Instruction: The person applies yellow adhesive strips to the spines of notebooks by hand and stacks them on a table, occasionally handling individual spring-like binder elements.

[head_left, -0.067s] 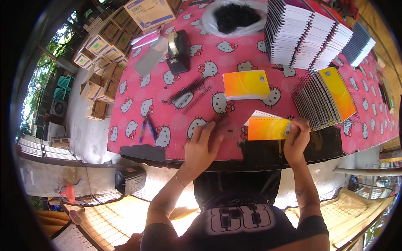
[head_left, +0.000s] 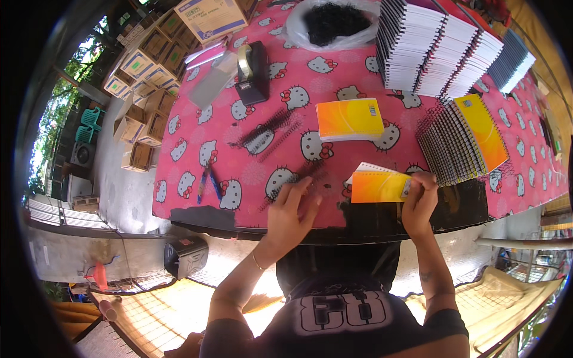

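Pink cartoon-cat tablecloth [head_left: 250,197] is filling mid-frame. Right hand [head_left: 419,200] is pinching an orange-covered notebook [head_left: 378,186] at centre right. Left hand [head_left: 290,209], fingers loosely spread and holding nothing, is touching a black spiral coil [head_left: 301,176] at centre.

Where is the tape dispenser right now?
In the head view, the black tape dispenser stands upper left on the pink tablecloth, beside the clear plastic sleeves.
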`<state>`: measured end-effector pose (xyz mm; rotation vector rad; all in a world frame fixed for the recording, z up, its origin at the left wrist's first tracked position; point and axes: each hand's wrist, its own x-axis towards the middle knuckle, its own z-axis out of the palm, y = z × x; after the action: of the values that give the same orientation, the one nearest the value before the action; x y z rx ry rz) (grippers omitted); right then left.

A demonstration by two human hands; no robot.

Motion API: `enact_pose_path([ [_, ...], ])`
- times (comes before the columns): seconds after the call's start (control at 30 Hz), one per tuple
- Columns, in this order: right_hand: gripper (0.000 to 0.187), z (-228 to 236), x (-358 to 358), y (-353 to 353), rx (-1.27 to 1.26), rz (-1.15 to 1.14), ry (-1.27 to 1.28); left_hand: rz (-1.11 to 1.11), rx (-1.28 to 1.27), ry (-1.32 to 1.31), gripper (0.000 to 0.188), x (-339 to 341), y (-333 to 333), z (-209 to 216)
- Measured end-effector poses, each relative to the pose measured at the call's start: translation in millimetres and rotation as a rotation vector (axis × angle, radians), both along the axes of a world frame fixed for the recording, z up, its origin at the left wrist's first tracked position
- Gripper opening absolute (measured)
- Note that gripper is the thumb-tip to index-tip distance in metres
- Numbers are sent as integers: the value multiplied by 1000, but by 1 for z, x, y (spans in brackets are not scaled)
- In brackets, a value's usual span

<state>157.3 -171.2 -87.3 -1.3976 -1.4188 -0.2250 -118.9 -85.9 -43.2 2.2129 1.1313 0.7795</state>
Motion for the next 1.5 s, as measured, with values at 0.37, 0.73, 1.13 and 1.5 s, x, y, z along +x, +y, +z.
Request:
enact_pose_path([
  [0.37,36,-8,-22,-8,115,72,-55,-243,100,-78,69,56,-27,-21],
  [0.73,27,-14,-39,-19,-60,63,196,-238,194,-118,63,58,-33,-44],
  [1.13,43,-34,-23,-15,-322,273,625,-251,86,-94,64,73,-29,-26],
  [1.5,25,-8,-16,-32,-357,241,789,158,385,307,48,21,18,-6],
])
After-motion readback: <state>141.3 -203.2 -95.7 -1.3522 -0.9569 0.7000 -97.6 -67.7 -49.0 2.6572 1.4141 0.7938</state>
